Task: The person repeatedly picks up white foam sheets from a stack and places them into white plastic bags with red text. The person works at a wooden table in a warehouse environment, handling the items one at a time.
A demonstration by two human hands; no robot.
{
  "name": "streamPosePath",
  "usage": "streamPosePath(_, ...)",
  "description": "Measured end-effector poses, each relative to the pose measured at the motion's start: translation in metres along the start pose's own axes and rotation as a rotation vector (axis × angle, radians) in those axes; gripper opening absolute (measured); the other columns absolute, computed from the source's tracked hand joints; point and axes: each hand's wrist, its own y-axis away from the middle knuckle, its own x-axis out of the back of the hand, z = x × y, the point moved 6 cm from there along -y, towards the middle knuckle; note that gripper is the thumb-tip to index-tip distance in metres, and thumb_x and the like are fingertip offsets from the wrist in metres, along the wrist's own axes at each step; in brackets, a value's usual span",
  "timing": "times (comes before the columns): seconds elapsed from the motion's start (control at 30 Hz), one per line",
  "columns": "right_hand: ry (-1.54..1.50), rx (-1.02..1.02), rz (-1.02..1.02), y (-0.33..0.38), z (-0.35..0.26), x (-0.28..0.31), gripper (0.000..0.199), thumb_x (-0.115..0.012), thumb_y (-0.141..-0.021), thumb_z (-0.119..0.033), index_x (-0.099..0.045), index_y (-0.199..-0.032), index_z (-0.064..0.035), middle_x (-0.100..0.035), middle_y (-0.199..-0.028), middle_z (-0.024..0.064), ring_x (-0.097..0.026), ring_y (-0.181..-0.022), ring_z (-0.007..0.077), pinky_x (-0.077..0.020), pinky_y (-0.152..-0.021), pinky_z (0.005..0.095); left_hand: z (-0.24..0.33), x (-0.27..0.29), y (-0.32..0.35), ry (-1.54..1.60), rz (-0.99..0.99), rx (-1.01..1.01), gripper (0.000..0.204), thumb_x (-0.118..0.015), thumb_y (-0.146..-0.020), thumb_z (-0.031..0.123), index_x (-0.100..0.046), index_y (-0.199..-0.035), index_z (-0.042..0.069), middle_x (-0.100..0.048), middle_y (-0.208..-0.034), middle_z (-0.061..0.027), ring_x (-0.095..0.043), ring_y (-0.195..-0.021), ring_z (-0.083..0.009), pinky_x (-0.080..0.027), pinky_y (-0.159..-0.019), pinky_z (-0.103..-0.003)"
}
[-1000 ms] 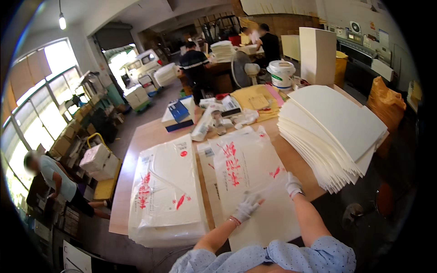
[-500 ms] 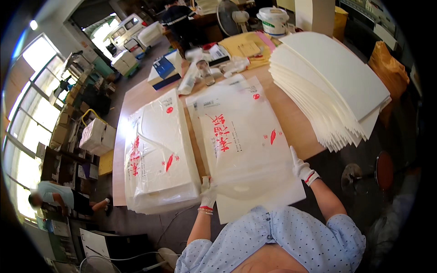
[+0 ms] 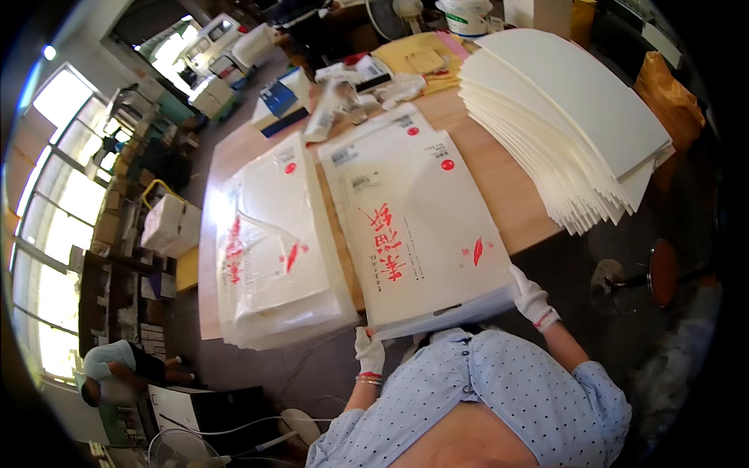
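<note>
A clear plastic bag (image 3: 429, 234) with red printing and a white sheet inside lies in front of me, its near end reaching past the table's edge. My left hand (image 3: 370, 352), in a white glove, is closed on the bag's near left corner. At the near right corner my gloved right hand (image 3: 533, 299) is closed on the bag's edge. A dark slot shows near the bag's near edge. More printed bags lie beneath it, their far ends showing. On the left rests a stack of filled bags (image 3: 273, 257) with the same print.
A fanned stack of white sheets (image 3: 569, 117) covers the table's right side. At the back are a blue box (image 3: 278, 98), a clear glass (image 3: 355, 111), yellow envelopes (image 3: 421, 58) and a white bucket (image 3: 466, 17). A round stool (image 3: 663, 273) stands at right; another person (image 3: 117, 366) bends at far left.
Both hands have moved toward me, drawing the bag along. The white sheet that stuck out of the bag's near end is now inside it. The person at left has bent lower.
</note>
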Motion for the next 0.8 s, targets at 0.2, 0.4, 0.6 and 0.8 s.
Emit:
streamPosePath(0.2, -1.290, -0.306, -0.109, 0.012, 0.108, -0.073, 0.048, -0.055, -0.086, -0.030, -0.045, -0.128, -0.0072, -0.064, -0.096, 0.0095, -0.062, -0.084, 0.0217, -0.0503, -0.073, 0.0360, 0.080, 0.036, -0.005, 0.286, 0.047, -0.476, 0.007, -0.045, -0.073, -0.005, -0.048, -0.073, 0.002, -0.048, -0.068, -0.0078, -0.051, -0.063, -0.0188, -0.042, -0.060, -0.029)
streamPosePath(0.4, -1.727, -0.161, -0.218, -0.014, -0.075, -0.073, 0.038, -0.058, -0.087, -0.020, -0.050, -0.119, -0.0012, -0.058, -0.106, 0.0071, -0.058, -0.092, 0.0174, -0.0482, -0.081, 0.0291, 0.212, 0.133, -0.017, 0.309, 0.264, -0.920, 0.005, -0.051, -0.075, 0.000, -0.050, -0.072, 0.004, -0.050, -0.070, -0.0085, -0.050, -0.062, -0.0206, -0.042, -0.055, -0.031)
streamPosePath(0.6, -1.643, 0.031, -0.487, -0.087, -0.236, -0.097, 0.028, -0.056, -0.090, -0.020, -0.055, -0.111, -0.0028, -0.061, -0.094, 0.0048, -0.059, -0.081, 0.0122, -0.0501, -0.073, 0.0265, 0.153, 0.262, -0.033, 1.298, 0.635, -0.743, 0.018, -0.047, -0.088, 0.027, -0.050, -0.087, 0.009, -0.051, -0.092, -0.0039, -0.050, -0.084, -0.0162, -0.045, -0.077, -0.031)
streamPosePath(0.8, -1.063, 0.272, -0.948, -0.035, -0.377, -0.164, 0.023, -0.050, -0.092, -0.023, -0.053, -0.098, -0.0021, -0.058, -0.076, 0.0041, -0.057, -0.061, 0.0124, -0.0498, -0.057, 0.0265, -0.138, 0.385, -0.163, 1.517, -0.107, -0.764, 0.035, -0.042, -0.090, 0.032, -0.054, -0.104, 0.003, -0.055, -0.107, -0.0107, -0.052, -0.097, -0.0220, -0.044, -0.085, -0.039)
